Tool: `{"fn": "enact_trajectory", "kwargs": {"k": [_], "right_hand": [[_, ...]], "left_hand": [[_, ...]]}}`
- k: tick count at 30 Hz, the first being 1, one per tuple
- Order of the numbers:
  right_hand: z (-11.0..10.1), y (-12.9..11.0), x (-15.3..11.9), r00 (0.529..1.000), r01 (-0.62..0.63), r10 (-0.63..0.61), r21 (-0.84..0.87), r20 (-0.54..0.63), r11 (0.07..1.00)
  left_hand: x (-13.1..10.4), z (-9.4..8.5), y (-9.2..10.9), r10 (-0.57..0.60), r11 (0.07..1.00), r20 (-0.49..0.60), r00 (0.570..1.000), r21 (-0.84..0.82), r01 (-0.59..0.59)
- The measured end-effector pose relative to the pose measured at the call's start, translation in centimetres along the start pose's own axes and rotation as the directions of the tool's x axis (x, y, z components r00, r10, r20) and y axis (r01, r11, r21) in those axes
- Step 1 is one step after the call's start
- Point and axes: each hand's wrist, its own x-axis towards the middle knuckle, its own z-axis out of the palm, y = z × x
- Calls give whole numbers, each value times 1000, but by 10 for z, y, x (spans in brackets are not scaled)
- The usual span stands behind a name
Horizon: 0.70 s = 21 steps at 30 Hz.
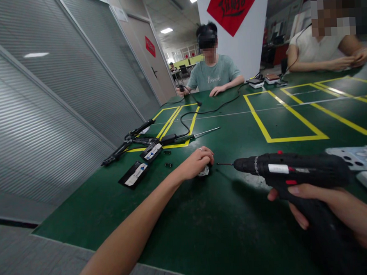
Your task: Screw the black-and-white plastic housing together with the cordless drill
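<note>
My right hand (306, 196) is wrapped round the handle of a black cordless drill (296, 168). The drill lies level and points left, its thin bit (225, 164) ending just short of my left hand (200, 161). The fingers of that hand are closed over a small black-and-white part (203, 171), which rests at or just above the table. Most of the part is hidden under the fingers, so its kind does not show. Between the bit's tip and the hand a narrow gap seems to remain.
Two black packets with white labels, one a label packet (136, 175), lie left on the green table (176, 236). Beyond them are small black pieces (168, 165), a folded black frame (131, 140) and a corded tool with a metal shaft (207, 132). Two people sit across.
</note>
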Motion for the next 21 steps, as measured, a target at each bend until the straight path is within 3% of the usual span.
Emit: {"fn": "enact_trajectory", "kwargs": {"k": [11,15,21], "right_hand": [[-3,-2,12,998,20,-17,-42,61,999],[-4,0,18,999,13,-11,-78,32,997],[0,-6,16,986,145,-157,-177,-54,973]], "left_hand": [[-1,-2,-2,-38,998,6,999,-46,39],[-2,-1,-6,-68,993,-18,998,-103,65],[-5,-4,-12,-139,977,-29,990,-165,133]]}}
